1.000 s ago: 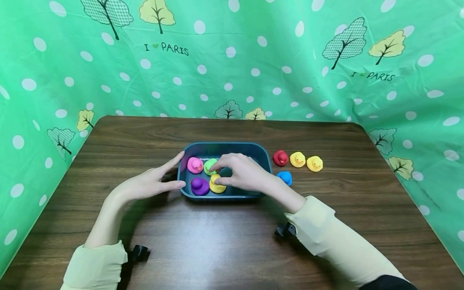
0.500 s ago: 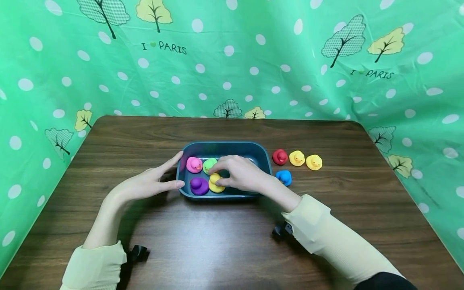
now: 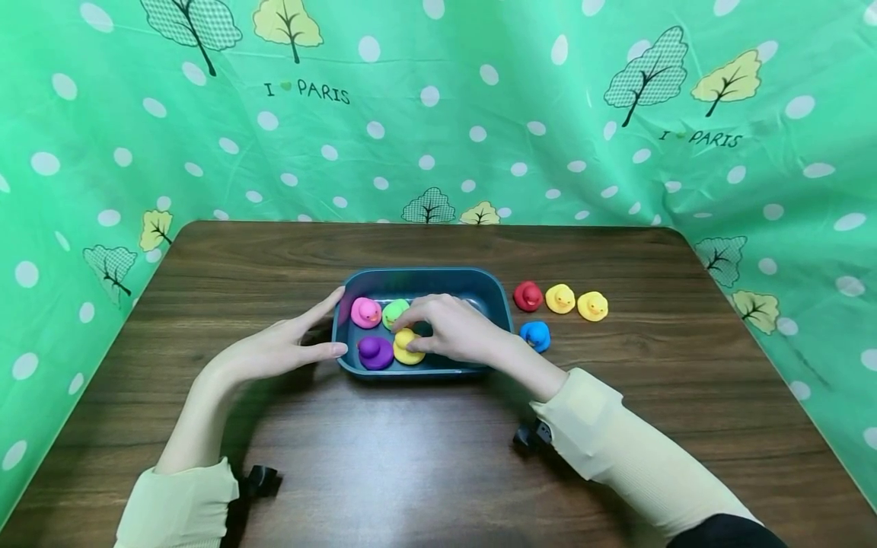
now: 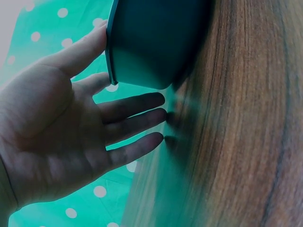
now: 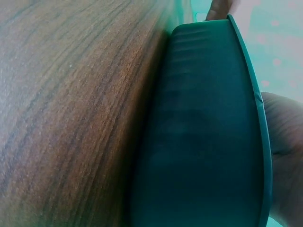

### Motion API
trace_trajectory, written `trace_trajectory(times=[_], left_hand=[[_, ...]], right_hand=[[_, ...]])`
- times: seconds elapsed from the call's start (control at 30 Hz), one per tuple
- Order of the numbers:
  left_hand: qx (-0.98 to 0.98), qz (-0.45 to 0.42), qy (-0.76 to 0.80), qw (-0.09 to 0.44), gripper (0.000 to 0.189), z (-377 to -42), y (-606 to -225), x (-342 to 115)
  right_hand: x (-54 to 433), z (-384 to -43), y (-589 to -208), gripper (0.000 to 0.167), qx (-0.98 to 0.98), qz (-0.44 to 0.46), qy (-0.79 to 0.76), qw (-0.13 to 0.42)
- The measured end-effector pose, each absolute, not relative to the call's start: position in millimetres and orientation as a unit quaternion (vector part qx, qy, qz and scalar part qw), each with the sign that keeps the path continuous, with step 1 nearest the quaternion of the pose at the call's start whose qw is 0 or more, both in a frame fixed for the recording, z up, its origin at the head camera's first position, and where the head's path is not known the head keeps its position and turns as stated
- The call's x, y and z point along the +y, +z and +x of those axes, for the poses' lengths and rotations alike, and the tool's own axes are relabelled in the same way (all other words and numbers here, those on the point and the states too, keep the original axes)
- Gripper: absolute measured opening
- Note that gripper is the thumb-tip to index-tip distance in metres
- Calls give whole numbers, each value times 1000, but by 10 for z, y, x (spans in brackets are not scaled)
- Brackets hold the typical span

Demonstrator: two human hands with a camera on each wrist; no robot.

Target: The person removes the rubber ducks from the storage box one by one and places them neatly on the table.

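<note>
A dark blue tray [image 3: 425, 373] lies on the table. Inside its left half sit a pink rubber duck [image 3: 366, 313], a green rubber duck [image 3: 393, 313], a purple rubber duck [image 3: 375, 354] and a yellow rubber duck [image 3: 406, 352]. My left hand [image 3: 277, 346] spreads its straight fingers at the tray's left end, with thumb and forefinger touching the rim; the left wrist view shows the other fingers [image 4: 137, 105] extended below it. Reaching over the tray's near right side, my right hand [image 3: 455, 329] pinches the yellow duck between thumb and forefinger. In the right wrist view the tray wall hides its fingertips.
Right of the tray stand a red rubber duck [image 3: 527, 296], two more yellow ducks, one nearer [image 3: 560, 298] and one farther right [image 3: 592, 306], and a blue rubber duck [image 3: 535, 336] close to my right forearm. A green dotted curtain [image 3: 438, 114] hangs behind the wooden table [image 3: 384, 457].
The head view shifts very slightly. Both hands and all the ducks keep their places.
</note>
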State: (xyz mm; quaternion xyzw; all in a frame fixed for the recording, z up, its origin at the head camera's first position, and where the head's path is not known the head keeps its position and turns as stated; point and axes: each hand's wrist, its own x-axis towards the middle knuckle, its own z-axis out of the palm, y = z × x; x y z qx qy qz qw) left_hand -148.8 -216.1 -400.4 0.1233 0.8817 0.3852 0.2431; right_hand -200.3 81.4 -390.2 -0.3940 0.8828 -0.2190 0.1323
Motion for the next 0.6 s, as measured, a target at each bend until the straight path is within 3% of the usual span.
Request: trace_trajectory(times=[0.6], left_hand=[[882,123,385,244,87,-1479,-3999,-2157]], right_hand=[[923,-2003,-3821,28,872,-390,-272,113]])
